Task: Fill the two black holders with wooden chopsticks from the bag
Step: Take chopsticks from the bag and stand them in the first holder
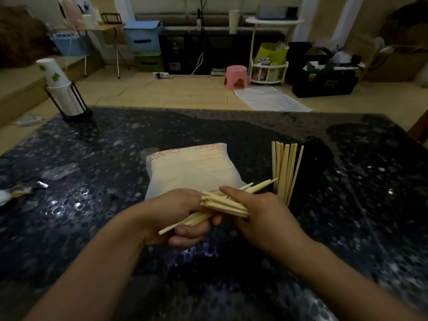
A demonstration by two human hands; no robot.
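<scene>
Hands both clamped on one chopstick bundle (222,205) above the counter (92,205): left hand (183,216) wraps the near end, right hand (257,212) grips the middle. Bag (192,170) lies just behind. Right of it, one black holder (310,172) with chopsticks upright (284,170); second holder probably lost in the dark.

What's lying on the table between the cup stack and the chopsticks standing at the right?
The head view shows the white bag lying there on the dark table.
</scene>
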